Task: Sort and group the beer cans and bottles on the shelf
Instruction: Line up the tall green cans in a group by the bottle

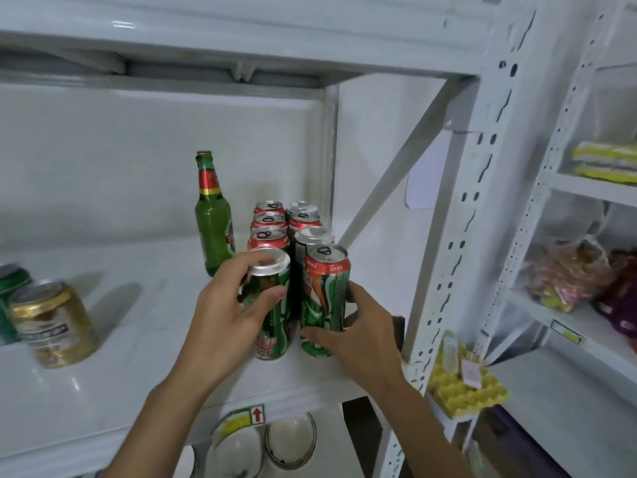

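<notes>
On the white shelf (138, 322) stand two rows of green-and-red beer cans at the right end. My left hand (227, 312) grips the front can of the left row (274, 322). My right hand (358, 332) wraps the front can of the right row (325, 298). Several more red-topped cans (269, 236) stand behind them, running to the back wall. A green glass bottle (212, 222) with a red neck label stands upright just left of the rows. A gold can (51, 326) and a green can (10, 298) stand at the far left.
A white upright post (458, 236) and a diagonal brace (396, 174) close the shelf's right end. Glass bowls (289, 439) sit on the shelf below. A neighbouring rack at right holds yellow sponges (606, 163), bagged snacks (568, 274) and a yellow tray (465, 391).
</notes>
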The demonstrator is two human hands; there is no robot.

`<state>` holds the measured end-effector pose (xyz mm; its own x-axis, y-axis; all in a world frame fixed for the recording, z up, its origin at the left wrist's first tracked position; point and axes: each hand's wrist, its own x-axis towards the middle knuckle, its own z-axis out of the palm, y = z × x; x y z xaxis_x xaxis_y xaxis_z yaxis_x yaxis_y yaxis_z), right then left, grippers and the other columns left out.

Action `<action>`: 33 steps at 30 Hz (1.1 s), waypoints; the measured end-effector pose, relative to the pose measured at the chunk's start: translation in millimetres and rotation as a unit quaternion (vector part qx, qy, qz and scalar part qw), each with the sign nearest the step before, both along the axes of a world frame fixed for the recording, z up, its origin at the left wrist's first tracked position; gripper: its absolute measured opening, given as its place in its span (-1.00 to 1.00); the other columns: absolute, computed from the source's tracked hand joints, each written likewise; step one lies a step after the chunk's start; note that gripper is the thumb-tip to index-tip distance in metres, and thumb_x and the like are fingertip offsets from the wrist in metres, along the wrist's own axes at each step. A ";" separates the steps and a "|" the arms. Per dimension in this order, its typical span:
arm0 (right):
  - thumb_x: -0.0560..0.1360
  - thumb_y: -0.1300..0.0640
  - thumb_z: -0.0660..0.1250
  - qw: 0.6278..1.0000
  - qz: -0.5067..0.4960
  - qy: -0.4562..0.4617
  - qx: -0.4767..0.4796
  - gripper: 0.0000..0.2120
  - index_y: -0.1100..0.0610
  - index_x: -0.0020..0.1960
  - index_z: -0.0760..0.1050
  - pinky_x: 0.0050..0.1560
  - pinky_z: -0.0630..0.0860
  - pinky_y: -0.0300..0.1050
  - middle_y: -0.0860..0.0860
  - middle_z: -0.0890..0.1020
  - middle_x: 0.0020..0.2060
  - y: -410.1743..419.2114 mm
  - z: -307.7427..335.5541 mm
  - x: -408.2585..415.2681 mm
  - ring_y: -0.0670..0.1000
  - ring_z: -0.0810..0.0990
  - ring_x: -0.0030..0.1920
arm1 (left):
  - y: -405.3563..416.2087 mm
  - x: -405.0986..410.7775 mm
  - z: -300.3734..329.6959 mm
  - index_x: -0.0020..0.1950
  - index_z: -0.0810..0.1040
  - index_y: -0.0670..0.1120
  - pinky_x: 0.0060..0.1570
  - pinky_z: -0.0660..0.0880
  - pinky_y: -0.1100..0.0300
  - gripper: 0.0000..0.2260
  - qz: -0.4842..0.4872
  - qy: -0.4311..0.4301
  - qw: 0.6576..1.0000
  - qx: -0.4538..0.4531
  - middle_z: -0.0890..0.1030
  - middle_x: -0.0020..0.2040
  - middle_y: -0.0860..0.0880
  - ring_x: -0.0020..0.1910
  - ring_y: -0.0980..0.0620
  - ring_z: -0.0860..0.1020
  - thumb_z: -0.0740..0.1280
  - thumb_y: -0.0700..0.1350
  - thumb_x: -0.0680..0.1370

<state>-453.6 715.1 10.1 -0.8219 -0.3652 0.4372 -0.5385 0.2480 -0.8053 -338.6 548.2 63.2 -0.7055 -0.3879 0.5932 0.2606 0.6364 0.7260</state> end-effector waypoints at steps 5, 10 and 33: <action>0.19 -0.18 0.64 1.000 -0.014 0.020 0.006 -0.28 -0.20 0.28 0.45 0.00 0.60 -0.23 -0.24 0.61 0.08 -6.2 -6.8 -3.9 -0.19 0.60 0.01 | 0.2 -2.3 -4.5 0.30 0.55 0.13 0.20 0.53 0.19 -0.64 0.025 0.007 0.999 -0.021 0.61 0.25 0.18 0.22 0.19 0.56 0.48 -0.11 0.54; 0.23 -0.30 0.56 0.999 -0.030 0.031 0.029 -0.23 -0.16 0.36 0.39 0.03 0.61 -0.14 -0.23 0.56 0.10 -8.8 -14.4 -7.8 -0.16 0.58 0.04 | 7.2 -7.3 -9.4 0.34 0.54 0.09 0.19 0.49 0.37 -0.61 0.084 0.037 0.994 -0.063 0.59 0.25 0.23 0.23 0.23 0.55 0.49 -0.06 0.52; 0.20 -0.14 0.65 0.998 0.030 -0.046 0.006 -0.18 -0.06 0.39 0.44 -0.08 0.57 -0.11 -0.08 0.56 0.12 -5.3 -22.1 -6.8 -0.08 0.60 0.01 | 27.8 31.6 -28.5 0.62 -0.02 0.35 0.51 0.10 0.42 -0.29 0.105 -0.006 0.994 0.001 0.10 0.59 0.43 0.59 0.37 0.06 0.35 0.15 0.60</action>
<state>-460.4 709.8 -11.9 -0.8351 -0.4195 0.3557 -0.4760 0.2270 -0.8497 -307.0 576.1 34.7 -0.6157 -0.5287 0.5843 0.1129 0.6747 0.7295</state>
